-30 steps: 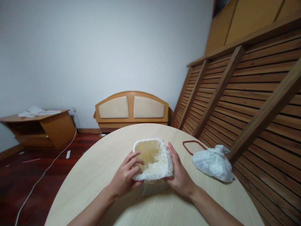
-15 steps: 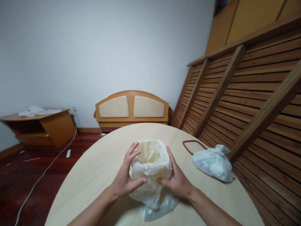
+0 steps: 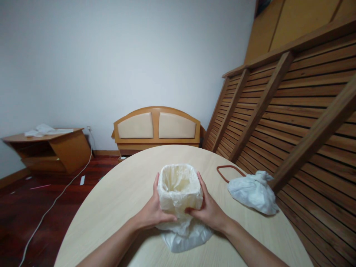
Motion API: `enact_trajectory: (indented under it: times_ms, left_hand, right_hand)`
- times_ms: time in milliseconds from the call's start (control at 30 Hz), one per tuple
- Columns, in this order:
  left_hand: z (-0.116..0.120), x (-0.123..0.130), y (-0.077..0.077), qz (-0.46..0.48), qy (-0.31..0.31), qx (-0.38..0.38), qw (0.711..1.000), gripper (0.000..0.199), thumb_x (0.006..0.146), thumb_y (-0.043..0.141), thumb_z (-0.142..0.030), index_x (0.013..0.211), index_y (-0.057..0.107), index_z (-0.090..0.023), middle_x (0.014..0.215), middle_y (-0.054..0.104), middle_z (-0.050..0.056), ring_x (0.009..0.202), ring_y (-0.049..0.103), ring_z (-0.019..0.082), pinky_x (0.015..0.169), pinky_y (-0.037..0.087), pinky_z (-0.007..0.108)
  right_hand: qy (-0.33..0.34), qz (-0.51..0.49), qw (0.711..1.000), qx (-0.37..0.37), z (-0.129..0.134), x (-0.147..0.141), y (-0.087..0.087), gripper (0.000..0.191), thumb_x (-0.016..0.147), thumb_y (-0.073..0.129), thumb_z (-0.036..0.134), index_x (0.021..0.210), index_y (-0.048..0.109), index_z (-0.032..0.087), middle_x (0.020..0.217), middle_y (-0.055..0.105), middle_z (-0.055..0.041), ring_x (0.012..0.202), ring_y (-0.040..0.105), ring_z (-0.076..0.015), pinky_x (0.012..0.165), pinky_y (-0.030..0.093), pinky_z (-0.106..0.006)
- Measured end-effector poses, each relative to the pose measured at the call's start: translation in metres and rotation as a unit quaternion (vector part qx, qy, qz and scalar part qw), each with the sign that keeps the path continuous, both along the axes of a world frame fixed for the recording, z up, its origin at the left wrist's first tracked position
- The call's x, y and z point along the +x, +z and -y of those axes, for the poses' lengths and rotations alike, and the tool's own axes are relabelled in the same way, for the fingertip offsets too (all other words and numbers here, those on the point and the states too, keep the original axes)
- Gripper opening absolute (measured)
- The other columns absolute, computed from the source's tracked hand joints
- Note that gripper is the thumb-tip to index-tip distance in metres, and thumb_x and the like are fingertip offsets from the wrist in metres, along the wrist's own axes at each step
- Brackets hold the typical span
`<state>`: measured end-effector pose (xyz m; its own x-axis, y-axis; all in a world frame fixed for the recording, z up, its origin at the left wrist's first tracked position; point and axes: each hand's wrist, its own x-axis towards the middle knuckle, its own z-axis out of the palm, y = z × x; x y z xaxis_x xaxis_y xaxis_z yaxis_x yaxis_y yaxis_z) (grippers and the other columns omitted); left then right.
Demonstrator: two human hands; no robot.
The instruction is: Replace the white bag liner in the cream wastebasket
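Observation:
A squarish bin (image 3: 180,202) lined with a thin white plastic bag stands on the round pale table (image 3: 111,207). The bag is folded over the rim, and its loose end spreads on the tabletop at the near side. My left hand (image 3: 152,209) is wrapped round the bin's left side, thumb across the front. On the right side my right hand (image 3: 210,209) grips it likewise, its thumb also on the front. To the right lie a knotted white plastic bag (image 3: 253,193) and a reddish-brown ring-like frame (image 3: 228,167) partly behind it.
Slatted wooden panels (image 3: 278,111) lean along the table's right side. A padded headboard (image 3: 157,141) stands behind the table against the wall. At the left are a low wooden cabinet (image 3: 69,152) with white sheets on it and a cable (image 3: 52,204) across the floor.
My left hand has closed in on the bin's left side, its fingers no longer raised at the rim. The bag's rim looks smoother and its loose front part sits a little higher.

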<state>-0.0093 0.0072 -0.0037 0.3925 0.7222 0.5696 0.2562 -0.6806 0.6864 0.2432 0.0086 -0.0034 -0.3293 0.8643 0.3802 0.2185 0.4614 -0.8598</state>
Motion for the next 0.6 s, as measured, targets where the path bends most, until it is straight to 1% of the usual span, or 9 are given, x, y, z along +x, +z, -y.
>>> enact_trajectory:
  times_ms: [67,133,167,233,300,367,433,500,600]
  left_hand:
    - [-0.001,-0.003,0.005,0.065,-0.004,-0.019,0.998,0.141,0.069,0.079,-0.068,0.155,-0.026,-0.029,0.165,0.019,0.024,0.151,0.029,0.040,0.117,0.032,0.064]
    - [0.002,-0.003,0.015,0.122,0.014,-0.023,0.992,0.134,0.070,0.071,-0.077,0.158,-0.018,-0.029,0.169,0.002,0.022,0.156,0.010,0.040,0.121,0.022,0.065]
    - [0.004,-0.002,0.020,0.136,0.022,-0.019,0.990,0.128,0.073,0.066,-0.079,0.158,-0.016,-0.030,0.169,-0.002,0.020,0.156,0.007,0.039,0.122,0.019,0.065]
    - [0.010,0.001,0.030,0.147,0.023,-0.018,0.989,0.115,0.082,0.057,-0.078,0.158,-0.016,-0.032,0.170,-0.004,0.017,0.157,0.007,0.037,0.122,0.017,0.065]
    - [0.016,0.004,0.034,0.137,0.017,-0.029,0.990,0.101,0.090,0.046,-0.075,0.159,-0.015,-0.035,0.171,-0.006,0.013,0.157,0.005,0.034,0.123,0.017,0.064]
    - [0.019,0.006,0.033,0.114,0.023,-0.051,0.992,0.086,0.097,0.035,-0.070,0.159,-0.014,-0.035,0.171,-0.009,0.009,0.158,0.001,0.031,0.124,0.014,0.060]
    - [0.019,0.007,0.027,0.086,0.037,-0.073,0.993,0.078,0.101,0.028,-0.062,0.160,-0.013,-0.032,0.171,-0.012,0.007,0.157,-0.002,0.027,0.126,0.010,0.056]
    - [0.018,0.007,0.021,0.073,0.046,-0.078,0.993,0.076,0.104,0.030,-0.056,0.160,-0.014,-0.030,0.170,-0.012,0.007,0.157,-0.003,0.026,0.127,0.008,0.053]
    - [0.015,0.007,0.012,0.069,0.044,-0.064,0.995,0.081,0.103,0.040,-0.050,0.160,-0.012,-0.028,0.171,-0.010,0.009,0.157,-0.001,0.027,0.127,0.008,0.052]
  right_hand:
    - [0.004,0.014,1.000,0.020,0.001,0.002,0.004,0.134,0.070,0.088,0.043,0.161,-0.009,0.033,0.170,0.013,-0.0147,0.154,0.024,-0.0298,0.123,0.023,-0.054]
    - [0.001,0.020,0.998,0.060,0.002,0.003,0.009,0.136,0.068,0.087,0.052,0.161,-0.009,0.030,0.170,0.009,-0.0157,0.155,0.018,-0.0315,0.124,0.021,-0.055]
    - [-0.005,0.019,0.996,0.081,0.002,0.002,0.012,0.134,0.069,0.085,0.057,0.162,-0.008,0.029,0.170,0.008,-0.0158,0.156,0.016,-0.0321,0.124,0.020,-0.055]
    - [-0.021,0.017,0.992,0.119,0.003,0.000,0.016,0.126,0.074,0.078,0.063,0.162,-0.005,0.028,0.171,0.005,-0.0145,0.156,0.013,-0.0328,0.124,0.020,-0.056]
    - [-0.039,0.030,0.987,0.152,0.005,-0.004,0.018,0.111,0.083,0.071,0.062,0.162,-0.001,0.032,0.171,0.001,-0.0106,0.157,0.011,-0.0322,0.124,0.021,-0.056]
    - [-0.056,0.052,0.981,0.176,0.007,-0.008,0.018,0.094,0.092,0.064,0.054,0.162,0.004,0.037,0.172,-0.001,-0.0054,0.157,0.008,-0.0292,0.125,0.021,-0.054]
    - [-0.064,0.065,0.980,0.177,0.009,-0.011,0.016,0.086,0.097,0.059,0.044,0.161,0.002,0.040,0.172,0.000,-0.0018,0.157,0.008,-0.0253,0.125,0.021,-0.052]
    - [-0.067,0.064,0.983,0.161,0.011,-0.014,0.014,0.089,0.097,0.060,0.040,0.160,-0.002,0.041,0.172,0.002,-0.0019,0.157,0.012,-0.0236,0.126,0.022,-0.052]
    - [-0.069,0.058,0.988,0.126,0.012,-0.015,0.013,0.099,0.093,0.064,0.038,0.160,-0.008,0.037,0.172,0.005,-0.0058,0.156,0.018,-0.0245,0.125,0.023,-0.052]
